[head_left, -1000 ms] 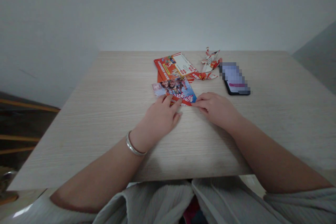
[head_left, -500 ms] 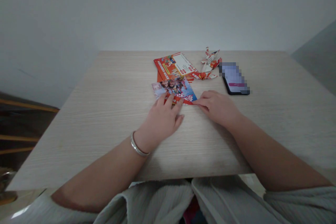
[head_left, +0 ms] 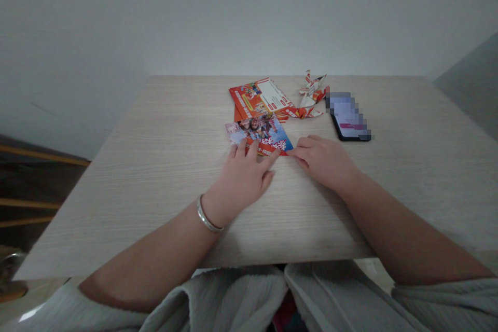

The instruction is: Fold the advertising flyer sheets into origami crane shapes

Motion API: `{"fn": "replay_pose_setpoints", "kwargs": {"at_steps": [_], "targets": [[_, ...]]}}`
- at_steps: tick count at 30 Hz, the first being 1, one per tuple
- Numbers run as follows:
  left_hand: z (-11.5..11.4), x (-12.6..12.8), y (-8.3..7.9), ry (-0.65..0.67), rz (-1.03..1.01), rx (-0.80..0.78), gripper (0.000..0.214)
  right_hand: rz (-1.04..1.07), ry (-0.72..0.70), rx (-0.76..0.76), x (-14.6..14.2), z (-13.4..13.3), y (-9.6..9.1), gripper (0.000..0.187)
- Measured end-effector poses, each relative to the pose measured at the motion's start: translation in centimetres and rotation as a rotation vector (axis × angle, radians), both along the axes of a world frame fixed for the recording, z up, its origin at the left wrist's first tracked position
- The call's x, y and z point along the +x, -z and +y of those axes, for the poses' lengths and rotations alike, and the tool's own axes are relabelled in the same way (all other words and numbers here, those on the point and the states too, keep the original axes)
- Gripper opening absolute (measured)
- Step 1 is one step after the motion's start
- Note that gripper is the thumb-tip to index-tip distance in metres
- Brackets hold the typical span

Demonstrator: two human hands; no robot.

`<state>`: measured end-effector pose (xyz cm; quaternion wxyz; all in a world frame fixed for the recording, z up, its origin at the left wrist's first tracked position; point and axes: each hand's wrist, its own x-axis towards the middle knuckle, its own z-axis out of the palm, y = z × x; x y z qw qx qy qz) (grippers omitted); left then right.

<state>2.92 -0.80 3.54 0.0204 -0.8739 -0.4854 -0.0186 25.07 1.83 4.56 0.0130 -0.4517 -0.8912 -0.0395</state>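
A printed leaflet (head_left: pixel 268 132) with a blue photo side and a red strip along its near edge lies on the table in front of me. My left hand (head_left: pixel 249 171) rests on its lower left part with fingers spread, the index fingertip on the red strip. At the near right corner, my right hand (head_left: pixel 321 158) pinches the paper between thumb and bent fingers. Just behind the leaflet is a stack of red and white leaflets (head_left: pixel 259 98), which its far edge overlaps. Folded paper pieces (head_left: pixel 311 96) with pointed tips stand to the right of the stack.
A phone (head_left: pixel 350 119) with a blurred screen lies on the table (head_left: pixel 155 166) to the right, beyond my right hand. The wall (head_left: pixel 249 21) meets the table's far edge. Wooden bars (head_left: pixel 31 205) show below the table at left.
My left index finger has slid right along the red strip towards the corner, uncovering more of its print. My right hand stays nearly still at the corner.
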Motion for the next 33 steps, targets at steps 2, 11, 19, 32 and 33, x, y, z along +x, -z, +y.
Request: {"fn": "replay_pose_setpoints", "kwargs": {"at_steps": [2,11,19,32,33], "targets": [[0.0,0.0,-0.1,0.002,0.007,0.0,0.054,-0.012,0.011,0.002,-0.1,-0.1,-0.1,0.028],[-0.2,0.3,-0.1,-0.024,-0.009,0.012,0.052,0.015,0.019,-0.014,0.2,0.0,-0.1,0.026],[-0.1,0.6,-0.2,-0.024,0.005,-0.002,0.054,0.019,-0.059,-0.019,0.1,-0.1,-0.5,0.031],[-0.3,0.6,-0.5,-0.031,0.036,-0.029,0.055,-0.034,0.005,-0.093,1.6,-0.1,-2.0,0.024],[-0.3,0.6,-0.6,-0.033,0.041,-0.034,0.055,-0.027,0.007,-0.097,1.7,0.0,-2.0,0.023]]}}
